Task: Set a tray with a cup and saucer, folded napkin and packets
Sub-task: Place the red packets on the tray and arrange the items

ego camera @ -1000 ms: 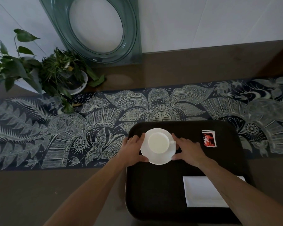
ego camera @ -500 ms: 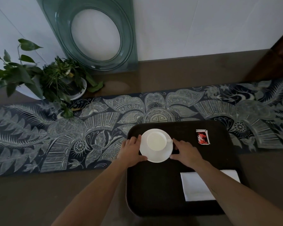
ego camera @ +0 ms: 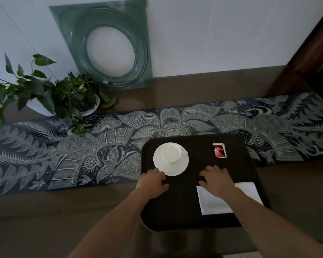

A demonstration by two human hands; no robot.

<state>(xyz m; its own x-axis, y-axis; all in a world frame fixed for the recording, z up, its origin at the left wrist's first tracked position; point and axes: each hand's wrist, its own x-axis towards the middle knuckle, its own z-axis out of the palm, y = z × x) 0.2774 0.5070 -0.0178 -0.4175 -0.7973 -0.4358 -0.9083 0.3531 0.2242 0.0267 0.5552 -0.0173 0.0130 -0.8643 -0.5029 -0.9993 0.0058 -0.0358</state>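
A dark tray (ego camera: 194,216) lies on the table. A white cup (ego camera: 171,153) stands on a white saucer (ego camera: 175,167) in the tray's far left corner. Red packets (ego camera: 219,150) lie at its far right. A white folded napkin (ego camera: 213,203) rests at the near right, partly under my right forearm. My left hand (ego camera: 153,182) hovers just below the saucer's near edge, fingers loosely curled, holding nothing. My right hand (ego camera: 215,180) is spread over the tray's middle, its heel above the napkin's far corner.
A patterned dark runner (ego camera: 82,146) crosses the table under the tray's far end. Two potted plants (ego camera: 45,95) stand at the far left. A green glass panel (ego camera: 108,43) leans on the wall. Dark wooden furniture (ego camera: 313,58) rises at the right.
Both hands have let go of the saucer and pulled back toward me. The cup and saucer stay where they were set on the tray.
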